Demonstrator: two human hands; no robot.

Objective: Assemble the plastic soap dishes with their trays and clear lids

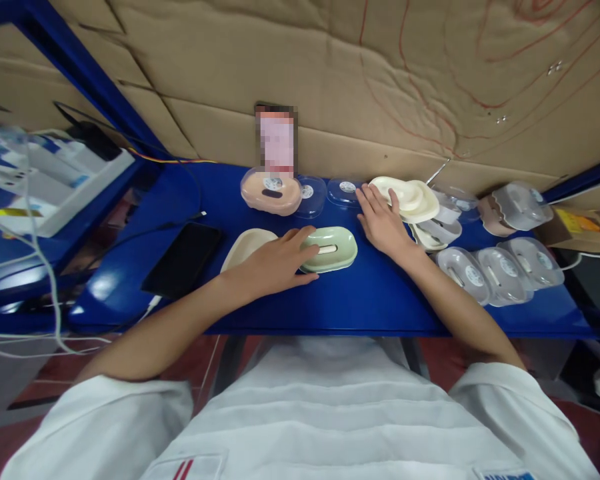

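Note:
A light green soap dish (347, 248) with a short cream bar-shaped piece (329, 249) in it lies on the blue table before me. My left hand (280, 262) grips its left end, fingers over the dish and thumb along the front. Partly behind that hand is a cream oval dish part (247, 248). My right hand (384, 221) reaches to the back with fingers stretched out, one fingertip on a stack of cream dish parts (420, 202). By its other fingertips lies a clear lid (341, 192) with a round sticker.
A pink lidded dish (271, 193) and another clear lid (311, 198) lie at the back, below a propped phone (277, 139). Several lidded grey dishes (500, 275) stand at right, near a cardboard box (580, 229). A black phone (184, 260) with cables lies left.

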